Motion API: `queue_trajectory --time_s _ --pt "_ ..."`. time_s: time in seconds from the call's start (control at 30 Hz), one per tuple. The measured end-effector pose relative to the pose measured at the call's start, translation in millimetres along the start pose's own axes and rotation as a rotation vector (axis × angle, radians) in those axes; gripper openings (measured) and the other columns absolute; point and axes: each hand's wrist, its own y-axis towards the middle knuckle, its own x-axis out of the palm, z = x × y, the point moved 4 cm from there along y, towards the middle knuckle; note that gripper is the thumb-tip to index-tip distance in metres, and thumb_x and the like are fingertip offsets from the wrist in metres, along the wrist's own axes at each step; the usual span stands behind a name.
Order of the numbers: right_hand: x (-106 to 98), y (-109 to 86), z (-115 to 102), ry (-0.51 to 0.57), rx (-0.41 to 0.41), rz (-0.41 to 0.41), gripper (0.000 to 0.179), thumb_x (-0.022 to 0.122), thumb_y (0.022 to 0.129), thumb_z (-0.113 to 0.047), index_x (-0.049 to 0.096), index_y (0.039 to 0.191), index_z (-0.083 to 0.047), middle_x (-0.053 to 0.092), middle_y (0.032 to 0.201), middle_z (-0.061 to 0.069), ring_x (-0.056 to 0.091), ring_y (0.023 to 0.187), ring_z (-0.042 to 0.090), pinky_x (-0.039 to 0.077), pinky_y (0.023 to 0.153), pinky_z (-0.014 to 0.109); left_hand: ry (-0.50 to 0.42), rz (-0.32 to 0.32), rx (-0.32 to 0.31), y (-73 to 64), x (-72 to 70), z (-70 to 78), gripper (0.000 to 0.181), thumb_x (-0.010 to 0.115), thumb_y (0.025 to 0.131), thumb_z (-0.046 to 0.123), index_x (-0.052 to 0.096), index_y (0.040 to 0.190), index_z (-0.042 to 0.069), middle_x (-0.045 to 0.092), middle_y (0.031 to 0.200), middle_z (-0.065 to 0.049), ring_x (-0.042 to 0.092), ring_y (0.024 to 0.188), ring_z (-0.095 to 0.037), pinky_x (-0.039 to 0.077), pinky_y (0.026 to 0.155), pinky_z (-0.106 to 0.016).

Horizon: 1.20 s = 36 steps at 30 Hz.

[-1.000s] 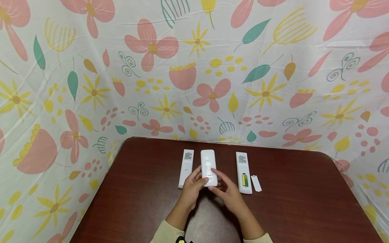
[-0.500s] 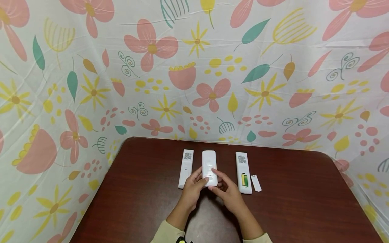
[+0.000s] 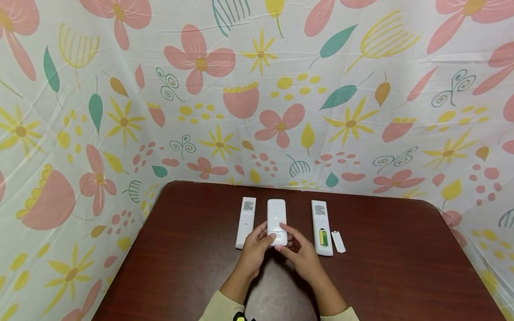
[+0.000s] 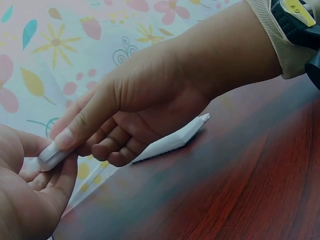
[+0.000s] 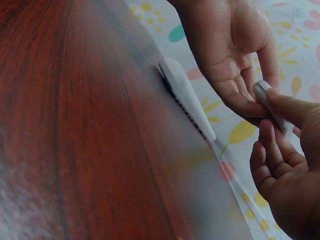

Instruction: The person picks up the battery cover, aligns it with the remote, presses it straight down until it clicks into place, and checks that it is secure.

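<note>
Between both hands, above the table, is a white remote control [image 3: 276,211] with its back face up; a seam crosses its near part. My left hand [image 3: 254,249] grips its left edge, the thumb lying on the near end of the back. My right hand [image 3: 300,255] pinches the right edge and near end between fingers and thumb. In the left wrist view the remote [image 4: 52,156] shows only as a narrow end between the two hands. The right wrist view likewise shows just a small part of the remote [image 5: 272,106], the rest hidden by fingers.
A second white remote [image 3: 246,223] lies back up to the left. To the right lies a third remote [image 3: 321,227] with its battery bay uncovered and batteries visible; its loose white cover [image 3: 338,242] sits beside it. A floral cloth [image 3: 257,89] hangs behind the brown table [image 3: 385,267].
The held remote has shifted very slightly to the right and its back has tilted a little, with less glare on it. Both hands keep nearly the same hold.
</note>
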Motion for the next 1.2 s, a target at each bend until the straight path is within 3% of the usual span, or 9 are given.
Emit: queue_trajectory --time_s 0.47,0.63,0.87,1.2 --pt "-0.3 0.8 -2.2 -0.021 0.024 0.004 0.058 0.078 0.088 -0.013 0.056 0.141 -0.019 0.064 0.097 0.013 0.061 0.082 0.013 0.054 0.071 0.024 -0.010 0.009 0.005 1.2 -0.4 -1.2 0.055 0.061 0.099 0.011 0.042 0.149 -0.004 0.058 0.140 -0.025 0.063 0.115 -0.019 0.054 0.089 -0.024" --pt "-1.0 0.8 -3.2 -0.058 0.031 0.005 0.054 0.073 0.093 -0.016 0.054 0.144 -0.022 0.064 0.098 0.011 0.061 0.083 0.011 0.054 0.072 0.024 -0.010 0.005 0.005 1.5 -0.2 -1.1 0.056 0.061 0.099 0.011 0.042 0.150 -0.001 0.058 0.140 -0.024 0.064 0.110 -0.016 0.053 0.087 -0.025" --pt "-3.0 1.5 -3.4 0.049 0.052 0.016 0.057 0.060 0.102 -0.014 0.039 0.155 -0.015 0.064 0.096 0.020 0.065 0.081 0.013 0.060 0.077 0.033 -0.003 0.011 0.000 0.6 0.6 -1.6 0.056 0.062 0.098 0.011 0.044 0.150 0.003 0.059 0.139 -0.021 0.063 0.106 -0.012 0.052 0.086 -0.026" --pt "-5.0 3.3 -1.3 0.177 0.100 0.041 0.055 0.058 0.102 -0.010 0.039 0.154 -0.010 0.062 0.099 0.022 0.067 0.078 0.012 0.058 0.074 0.027 -0.002 0.024 0.008 -0.1 0.1 -3.3 0.057 0.063 0.097 0.009 0.043 0.150 0.003 0.058 0.136 -0.021 0.063 0.105 -0.012 0.054 0.085 -0.026"
